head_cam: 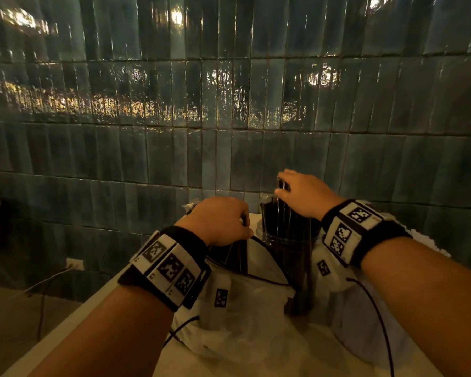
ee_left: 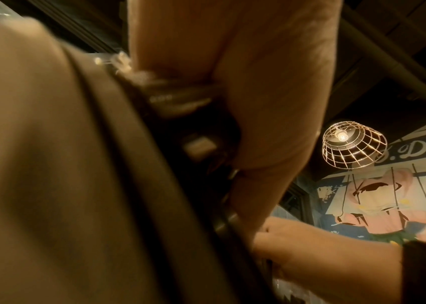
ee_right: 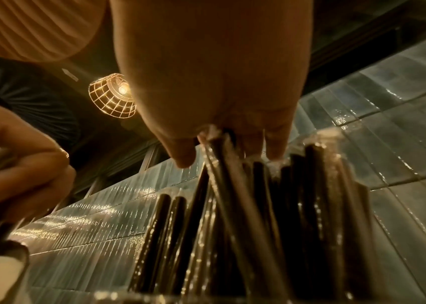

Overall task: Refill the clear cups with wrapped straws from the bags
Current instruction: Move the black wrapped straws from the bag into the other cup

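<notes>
Covering the whole back of the head view is a wall of shiny blue-green tiles [head_cam: 229, 104], the biggest thing here. Below it sits a pale counter [head_cam: 74, 325], with a wall socket [head_cam: 74, 264] and a thin cord low on the left.

On the counter lies a crinkly white plastic bag [head_cam: 245, 317] with its mouth open. Dark wrapped straws [head_cam: 235, 254] poke out of the bag's mouth. Just beside the bag, on the right, stands a clear cup [head_cam: 286, 240] full of more dark wrapped straws [ee_right: 258, 216], standing upright and leaning a little.

The left hand [head_cam: 218, 220] is at the mouth of the bag. Its fingers are curled round a small bunch of the bag's straws. The left wrist view is blurry, so how many straws it holds is hard to say.

The right hand [head_cam: 305, 195] is above the cup. Its thumb and fingers [ee_right: 180, 152] pinch the tops of a few straws that reach down into the cup.

Both wrists wear black bands with black-and-white square tags [head_cam: 172, 269].

A wire cage lamp [ee_right: 114, 96] glows overhead in the right wrist view.
</notes>
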Demonstrator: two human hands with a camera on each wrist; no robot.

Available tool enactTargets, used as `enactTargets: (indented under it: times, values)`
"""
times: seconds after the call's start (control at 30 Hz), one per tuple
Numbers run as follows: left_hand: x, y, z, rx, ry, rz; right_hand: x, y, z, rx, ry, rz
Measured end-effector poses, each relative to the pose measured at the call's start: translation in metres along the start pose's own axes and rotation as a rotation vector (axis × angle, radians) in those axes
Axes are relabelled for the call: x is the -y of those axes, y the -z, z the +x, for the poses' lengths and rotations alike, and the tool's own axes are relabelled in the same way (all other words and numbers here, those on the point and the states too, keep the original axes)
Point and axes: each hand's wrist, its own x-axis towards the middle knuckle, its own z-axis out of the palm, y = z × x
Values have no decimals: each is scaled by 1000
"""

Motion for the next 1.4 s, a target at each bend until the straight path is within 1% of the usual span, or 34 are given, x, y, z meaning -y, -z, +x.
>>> enactTargets:
  times: [0.1,0.17,0.27,0.4,0.47,0.67,0.77,0.8,0.9,0.97,1.03,1.1,1.17,1.23,1.3,1.4]
  values:
    - [0,1,-1,2,-7,-1,-2,-6,-9,70,-36,39]
    - [0,1,-2,-1,-12,2,1,-9,-12,133,-62,1]
    - [-1,1,-4,-16,-14,3,4,-6,-10,177,-71,-25]
    - [-2,1,-6,-22,-11,14,5,7,-3,288,-57,142]
    - [-3,2,-6,-32,-6,17,7,7,-1,317,-34,164]
    - [-5,3,-10,-12,4,11,16,-4,2,272,-58,-73]
    - [-5,4,-12,0,11,5,16,-9,3,156,-66,-43]
    - [-5,4,-12,5,12,5,15,-11,2,119,-52,-56]
    - [-4,4,-11,18,14,10,13,-16,0,50,41,-254]
    - [-4,4,-10,16,13,21,16,-20,-4,77,51,-323]
    - [-5,3,-9,11,14,27,19,-23,-4,153,13,-339]
    - [-4,3,-8,9,13,24,19,-26,-1,225,-38,-288]
    - [-3,2,-8,6,9,17,18,-26,2,263,-109,-192]
    - [-2,2,-8,-4,5,15,18,-25,3,272,-152,-152]
    - [-2,1,-8,-6,6,8,21,-24,3,269,-147,-160]
    - [-2,0,-8,-7,15,4,23,-22,1,218,-134,-142]
